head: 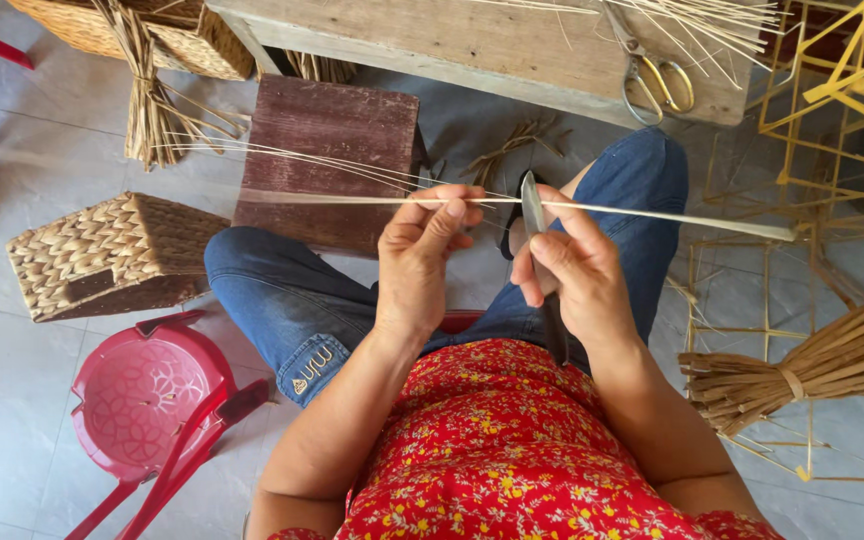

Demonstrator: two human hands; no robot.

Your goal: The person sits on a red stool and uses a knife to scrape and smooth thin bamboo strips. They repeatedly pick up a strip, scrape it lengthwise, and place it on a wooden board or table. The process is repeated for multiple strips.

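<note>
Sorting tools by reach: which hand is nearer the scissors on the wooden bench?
Right. The right hand, gripping a knife, sits below the scissors; the left hand, pinching the strip, is farther left.

Woven house-shaped basket (112,255) on the tiled floor at left, with an overturned red plastic stool (152,400) just below it and a dark wooden block (327,160) to its right. Scissors (652,75) lie on the wooden bench (472,45) at top, near loose pale straws; a larger woven basket (152,30) sits top left beside a tied straw bundle (147,100). Yellow stick frames (822,110) stand at right, above another tied bundle of reeds (822,365).
</note>
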